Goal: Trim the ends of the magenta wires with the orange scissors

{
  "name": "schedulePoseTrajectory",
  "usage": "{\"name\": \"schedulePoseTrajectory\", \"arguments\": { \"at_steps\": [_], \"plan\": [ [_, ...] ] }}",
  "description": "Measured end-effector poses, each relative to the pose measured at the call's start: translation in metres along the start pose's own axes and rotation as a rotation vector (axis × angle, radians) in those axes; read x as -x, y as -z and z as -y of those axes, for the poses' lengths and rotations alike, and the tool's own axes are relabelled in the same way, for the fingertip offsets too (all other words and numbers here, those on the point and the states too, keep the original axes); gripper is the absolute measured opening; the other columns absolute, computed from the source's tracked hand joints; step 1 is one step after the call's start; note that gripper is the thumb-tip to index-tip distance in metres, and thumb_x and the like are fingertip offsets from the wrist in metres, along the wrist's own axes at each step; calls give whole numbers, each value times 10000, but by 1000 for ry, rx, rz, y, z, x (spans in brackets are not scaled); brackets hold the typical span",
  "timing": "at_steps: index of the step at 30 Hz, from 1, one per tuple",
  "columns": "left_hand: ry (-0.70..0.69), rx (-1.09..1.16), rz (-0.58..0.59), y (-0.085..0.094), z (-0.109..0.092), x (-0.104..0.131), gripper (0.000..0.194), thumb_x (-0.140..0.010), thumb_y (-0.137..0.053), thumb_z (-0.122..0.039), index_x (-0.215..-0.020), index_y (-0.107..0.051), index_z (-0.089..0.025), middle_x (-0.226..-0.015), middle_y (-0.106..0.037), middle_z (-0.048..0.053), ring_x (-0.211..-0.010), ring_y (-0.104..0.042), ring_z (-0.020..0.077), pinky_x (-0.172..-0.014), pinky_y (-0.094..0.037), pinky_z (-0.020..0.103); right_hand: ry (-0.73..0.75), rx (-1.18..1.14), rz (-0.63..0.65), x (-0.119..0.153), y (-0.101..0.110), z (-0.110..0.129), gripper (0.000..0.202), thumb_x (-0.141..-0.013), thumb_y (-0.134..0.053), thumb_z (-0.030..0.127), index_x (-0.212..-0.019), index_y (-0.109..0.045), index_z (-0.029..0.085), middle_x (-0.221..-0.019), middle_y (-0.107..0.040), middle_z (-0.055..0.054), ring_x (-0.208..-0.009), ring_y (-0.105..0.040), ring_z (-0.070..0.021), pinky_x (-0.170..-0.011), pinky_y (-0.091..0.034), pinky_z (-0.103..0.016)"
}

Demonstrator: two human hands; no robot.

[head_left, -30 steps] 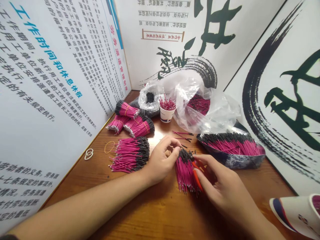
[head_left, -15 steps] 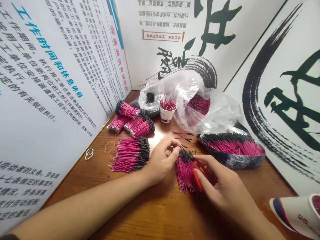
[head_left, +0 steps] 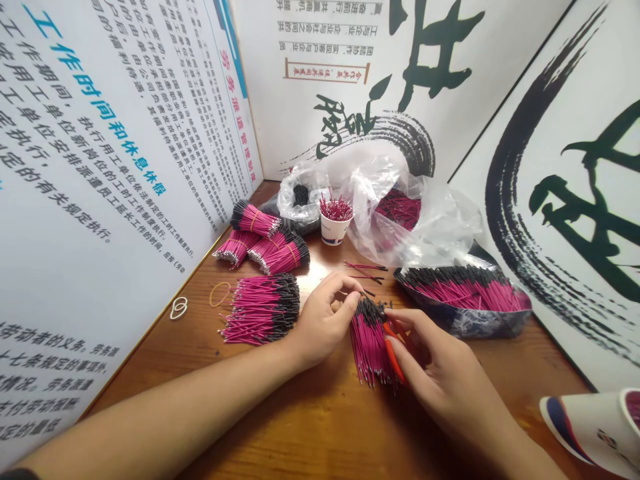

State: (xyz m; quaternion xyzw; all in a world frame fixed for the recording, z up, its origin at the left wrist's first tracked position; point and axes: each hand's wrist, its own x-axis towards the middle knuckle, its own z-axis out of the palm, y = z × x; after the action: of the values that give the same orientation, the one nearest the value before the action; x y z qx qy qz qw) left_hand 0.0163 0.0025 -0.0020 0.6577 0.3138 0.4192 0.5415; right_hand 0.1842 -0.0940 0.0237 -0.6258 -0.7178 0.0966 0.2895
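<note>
Magenta wires with black ends lie in a pile (head_left: 373,347) on the wooden table, between my hands. My left hand (head_left: 327,317) is closed in a pinch at the pile's black upper end; what its fingertips hold is too small to tell. Red-handled pliers (head_left: 395,353) are in my right hand (head_left: 435,353), their tip at the black ends on the pile's right side. To the left of my left hand lies a wider pile of the same wires (head_left: 260,309). A few loose wires (head_left: 365,272) lie just beyond my hands.
Banded wire bundles (head_left: 270,243) are stacked at the back left. Behind my hands stand a paper cup of wires (head_left: 334,227) and plastic bags (head_left: 370,200). A dark tray of wires (head_left: 465,313) is at right, a tipped cup (head_left: 590,423) at lower right. Rubber bands (head_left: 178,308) lie far left.
The pliers' red handles have shifted very slightly in my right hand. Otherwise both hands and the piles look the same.
</note>
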Motion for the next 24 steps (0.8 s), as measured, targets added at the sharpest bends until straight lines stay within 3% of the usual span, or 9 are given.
{"name": "schedulePoseTrajectory", "arguments": {
  "at_steps": [14, 24],
  "plan": [
    [19, 21, 6, 0, 2, 0, 122, -923, -525, -273, -899, -566, -160, -881, -557, 41, -773, -526, 156, -690, -461, 282, -11, -32, 15, 0, -1, -1, 230, -944, -497, 252, -1144, -593, 191, -754, -692, -25, -583, -641, -160, -543, -518, -257],
    [16, 39, 12, 0, 2, 0, 144, -921, -524, -289, -907, -572, -154, -909, -552, 51, -796, -527, 162, -693, -456, 288, 14, -5, 7, 3, -3, -6, 231, -960, -482, 252, -1170, -571, 218, -823, -712, -45, -582, -644, -161, -481, -470, -247]
  ]
}}
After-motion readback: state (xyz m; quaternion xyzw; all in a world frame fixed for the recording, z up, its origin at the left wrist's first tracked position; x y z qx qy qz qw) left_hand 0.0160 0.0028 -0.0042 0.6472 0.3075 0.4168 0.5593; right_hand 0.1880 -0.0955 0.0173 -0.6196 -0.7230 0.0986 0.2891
